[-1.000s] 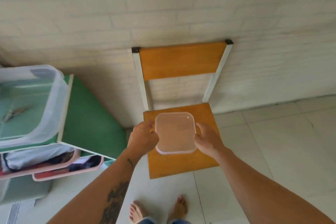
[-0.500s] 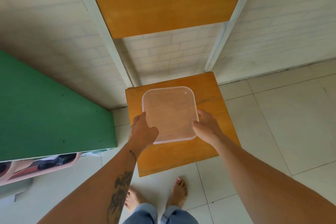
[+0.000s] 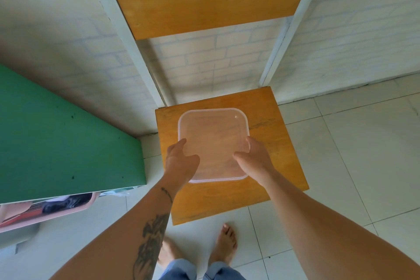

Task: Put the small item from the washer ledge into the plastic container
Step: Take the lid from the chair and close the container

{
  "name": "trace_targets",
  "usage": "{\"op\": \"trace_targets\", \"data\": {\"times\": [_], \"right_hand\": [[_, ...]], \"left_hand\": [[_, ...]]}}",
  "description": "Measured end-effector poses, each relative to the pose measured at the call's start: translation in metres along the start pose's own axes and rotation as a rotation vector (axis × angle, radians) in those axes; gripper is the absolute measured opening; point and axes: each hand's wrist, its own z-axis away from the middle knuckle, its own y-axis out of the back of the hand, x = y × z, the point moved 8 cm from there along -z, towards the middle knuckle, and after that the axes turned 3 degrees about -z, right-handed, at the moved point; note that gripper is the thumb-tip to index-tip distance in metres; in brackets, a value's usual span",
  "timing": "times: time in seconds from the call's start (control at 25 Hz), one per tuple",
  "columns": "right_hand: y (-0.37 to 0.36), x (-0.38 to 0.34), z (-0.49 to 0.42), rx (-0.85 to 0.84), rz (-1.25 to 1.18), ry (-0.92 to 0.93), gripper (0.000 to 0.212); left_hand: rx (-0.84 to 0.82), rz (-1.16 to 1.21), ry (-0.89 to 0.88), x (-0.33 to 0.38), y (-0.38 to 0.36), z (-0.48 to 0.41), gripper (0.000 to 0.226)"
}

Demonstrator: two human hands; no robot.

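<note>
Overhead, clear square plastic container (image 3: 213, 141) between both hands.

You hold a plastic container (image 3: 213, 143), square with rounded corners, clear and frosted, thin raised rim all round. It sits flat and level over the chair seat (image 3: 284, 161), near its back half; can't tell if it's touching the wood. Seat grain shows through it. Small item isn't visible. Both hands pinch its near corners.
</note>
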Motion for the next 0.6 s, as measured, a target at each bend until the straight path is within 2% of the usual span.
{"op": "trace_targets", "data": {"times": [0.08,0.24,0.4,0.6], "right_hand": [[0.004,0.006,0.005,0.005,-0.003,0.0,0.044],[0.018,0.002,0.029,0.06,-0.029,0.021,0.064],[0.046,-0.027,0.075,0.132,-0.063,0.103,0.064],[0.095,-0.079,0.147,0.209,-0.113,0.254,0.055]], "left_hand": [[-0.006,0.096,0.015,-0.001,0.003,0.003,0.07],[0.08,0.147,-0.071,0.016,0.021,0.029,0.064],[0.171,0.139,-0.188,0.048,0.055,0.076,0.062],[0.2,0.186,-0.275,0.092,0.1,0.155,0.059]]}}
